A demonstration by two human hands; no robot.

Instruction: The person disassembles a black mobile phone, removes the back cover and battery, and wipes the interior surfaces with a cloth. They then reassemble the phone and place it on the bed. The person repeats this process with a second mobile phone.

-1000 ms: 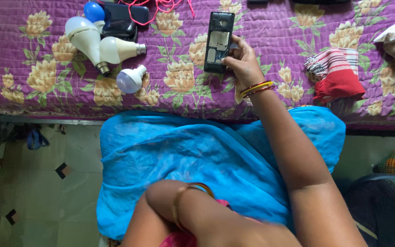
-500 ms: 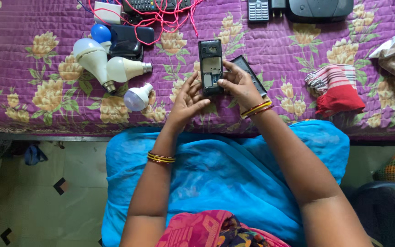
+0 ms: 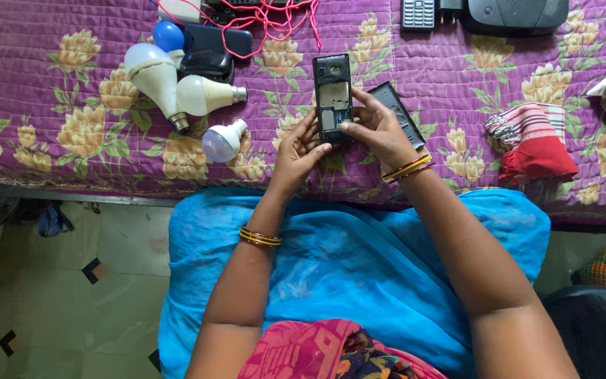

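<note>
Here both hands [image 3: 338, 140] hold an opened black phone [image 3: 332, 97].

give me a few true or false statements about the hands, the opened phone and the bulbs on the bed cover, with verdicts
1. Both hands hold the opened phone. True: the left hand and right hand grip its lower end.
2. The phone's back cover is on. False: its inside shows, and a dark cover lies under the right hand.
3. The light bulbs lie right of the phone. False: they lie to its left.
4. A red and white striped cloth lies right of the hands. True.
5. Both wrists wear bangles. True.
</note>
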